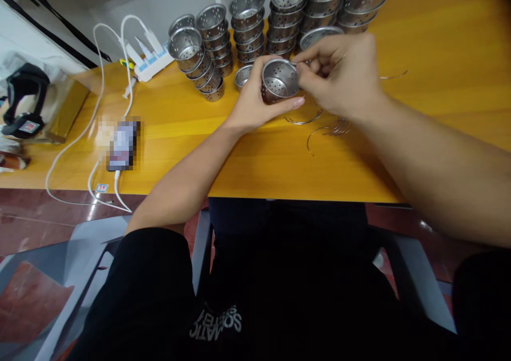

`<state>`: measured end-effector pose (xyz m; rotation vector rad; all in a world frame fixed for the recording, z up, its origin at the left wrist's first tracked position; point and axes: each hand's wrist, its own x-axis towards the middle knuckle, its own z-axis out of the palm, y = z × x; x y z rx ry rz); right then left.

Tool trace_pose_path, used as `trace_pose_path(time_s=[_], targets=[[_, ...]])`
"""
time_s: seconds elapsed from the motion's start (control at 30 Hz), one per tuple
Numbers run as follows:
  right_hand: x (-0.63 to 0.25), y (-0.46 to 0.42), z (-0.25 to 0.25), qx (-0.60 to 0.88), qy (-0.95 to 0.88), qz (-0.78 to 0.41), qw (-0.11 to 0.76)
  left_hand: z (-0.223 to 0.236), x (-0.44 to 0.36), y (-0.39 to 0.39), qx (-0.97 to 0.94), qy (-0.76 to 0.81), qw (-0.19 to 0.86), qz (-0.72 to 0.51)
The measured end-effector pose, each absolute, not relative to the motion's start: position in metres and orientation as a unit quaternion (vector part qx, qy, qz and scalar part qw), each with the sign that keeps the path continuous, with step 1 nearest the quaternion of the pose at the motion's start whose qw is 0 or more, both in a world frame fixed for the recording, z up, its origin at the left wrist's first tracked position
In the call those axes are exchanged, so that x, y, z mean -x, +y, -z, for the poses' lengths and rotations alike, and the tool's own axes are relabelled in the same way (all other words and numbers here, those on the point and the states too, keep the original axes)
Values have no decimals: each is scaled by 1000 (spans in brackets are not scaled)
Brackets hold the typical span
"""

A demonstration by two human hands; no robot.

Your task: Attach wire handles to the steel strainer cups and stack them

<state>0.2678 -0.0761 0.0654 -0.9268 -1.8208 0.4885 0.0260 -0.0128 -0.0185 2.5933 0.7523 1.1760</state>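
My left hand (257, 92) is wrapped round a small perforated metal cup (280, 80), its mouth tilted up toward me. At the cup's right rim, the thumb and index finger of my right hand (339, 71) are pinched together. A thin metallic bit shows at those fingertips, but what they grip is too small and covered to make out. Below the hands, curved metal wires (339, 128) lie on the table, one loose wire (309, 140) apart from the bunch. Behind my left hand stands another small cup (242, 76), partly hidden.
Several stacks of perforated cups (249, 23) line the table's back; the front-left stack (199, 65) leans. A white power strip (154, 63), cables and a phone (123, 145) lie at left. A cardboard box (67, 111) with a black strapped device (26, 97) sits far left.
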Motion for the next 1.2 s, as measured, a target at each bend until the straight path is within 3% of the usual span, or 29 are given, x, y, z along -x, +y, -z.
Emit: trace_pose_path(time_s=[0.23, 0.57, 0.83, 1.2], targets=[[-268, -79, -70, 376, -735, -213, 523, 27, -23, 6, -856, 239, 134, -438], [-269, -77, -66, 370, -739, -219, 518, 28, -13, 20, -862, 237, 108, -435], [-266, -83, -69, 380, -736, -230, 511, 10, -21, 4, -827, 254, 193, -463], [-265, -84, -74, 396, -729, -235, 506, 22, -24, 13, -819, 266, 207, -464]])
